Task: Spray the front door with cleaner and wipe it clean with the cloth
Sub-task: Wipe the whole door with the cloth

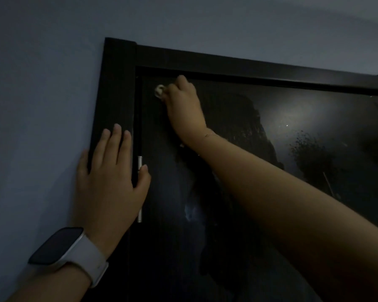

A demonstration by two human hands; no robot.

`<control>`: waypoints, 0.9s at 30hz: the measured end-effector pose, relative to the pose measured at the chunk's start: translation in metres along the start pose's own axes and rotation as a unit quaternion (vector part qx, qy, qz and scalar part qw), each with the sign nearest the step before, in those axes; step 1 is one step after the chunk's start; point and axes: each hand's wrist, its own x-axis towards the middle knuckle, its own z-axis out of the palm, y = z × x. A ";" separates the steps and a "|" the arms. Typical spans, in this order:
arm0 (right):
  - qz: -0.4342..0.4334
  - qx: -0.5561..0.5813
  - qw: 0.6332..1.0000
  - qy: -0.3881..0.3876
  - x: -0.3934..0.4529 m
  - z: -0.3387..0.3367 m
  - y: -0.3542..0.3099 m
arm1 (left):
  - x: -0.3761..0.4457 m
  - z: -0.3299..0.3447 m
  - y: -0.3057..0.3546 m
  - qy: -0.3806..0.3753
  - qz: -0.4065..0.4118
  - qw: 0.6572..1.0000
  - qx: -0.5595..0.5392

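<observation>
Cloth [159, 90]: small pale wad, bunched up, pressed against the dark front door [238, 131] at its far upper left corner, just under the top frame. Only a bit of it shows past the fingers; the rest is hidden in the fist. Likely soft, light and limp, so it crumples to whatever shape the grip gives it; best taken as a wad in the palm with the fingers pushing it flat onto the panel.

Right hand [184, 105]: fingers curled tight round the cloth, knuckles toward the camera, arm stretched up across the door. Thin bracelet [208, 134] at the wrist.

Door: glossy, stiff, flat; mottled wet-looking patches and speckles right of the arm, plus a bright glare spot. Judged slick where damp, so the cloth should slide easily. Looks mid-wipe, upper corner in hand, patchy area to the right not yet dealt with.

Left hand [109, 177]: open, fingers straight, flat on the door frame [116, 83] at left, thumb reaching over to the hinge [140, 188]. Holds nothing; seems to be bracing. Smartwatch [59, 247] with a white band on that wrist.

Grey-blue wall [42, 94] left of and above the frame. Spray bottle not in view. Dim lighting, detail poor.
</observation>
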 end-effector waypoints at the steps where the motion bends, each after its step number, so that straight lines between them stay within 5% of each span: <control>1: -0.019 -0.001 1.000 -0.005 0.001 0.001 -0.003 | 0.000 0.000 -0.001 0.000 0.004 1.000 -0.001; 5: -0.025 -0.045 0.999 0.004 0.000 -0.018 0.043 | -0.002 0.001 -0.005 0.003 0.012 1.000 -0.012; 10: 0.147 -0.109 0.981 0.061 -0.017 -0.064 0.141 | -0.002 0.003 -0.005 0.004 0.016 1.000 -0.010; 15: 0.243 -0.061 0.965 0.082 -0.010 -0.061 0.139 | -0.001 0.003 -0.004 0.006 0.013 1.000 -0.010; 19: 0.184 -0.014 0.979 0.089 0.016 -0.023 0.079 | -0.002 0.004 -0.005 0.016 0.010 1.000 -0.019; 27: 0.002 0.051 0.999 -0.019 0.044 0.018 -0.022 | 0.000 0.005 -0.006 0.022 0.007 0.999 -0.024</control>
